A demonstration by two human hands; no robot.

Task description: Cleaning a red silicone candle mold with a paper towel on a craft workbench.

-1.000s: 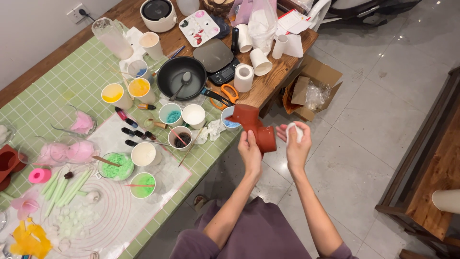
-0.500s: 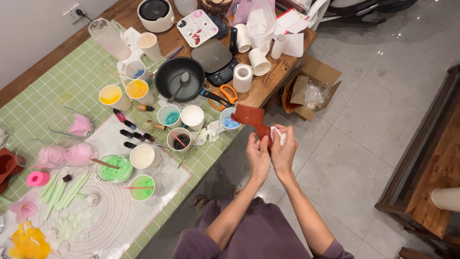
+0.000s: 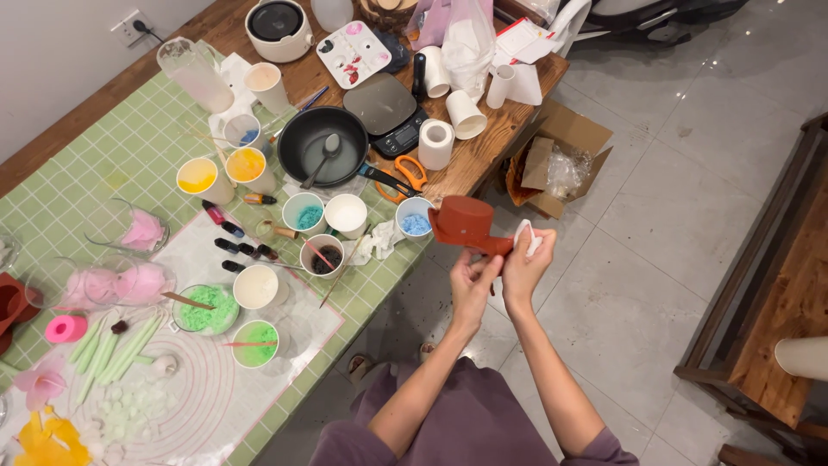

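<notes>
While left hand (image 3: 470,280) clasps red cup (image 3: 466,224), right hand (image 3: 522,263) pinches tissue (image 3: 528,235) — mostly hidden.

Two hands, the left hand (image 3: 470,280) and the right hand (image 3: 524,266), meet on one red-brown cup (image 3: 464,224). On the worktop (image 3: 129,155) stand one black pan (image 3: 326,148), one kitchen scale (image 3: 384,108), one orange-handled pair of scissors (image 3: 405,174) and one paper roll (image 3: 435,142). By its far right corner, one cardboard box (image 3: 561,155) sits on the floor (image 3: 673,216).
</notes>
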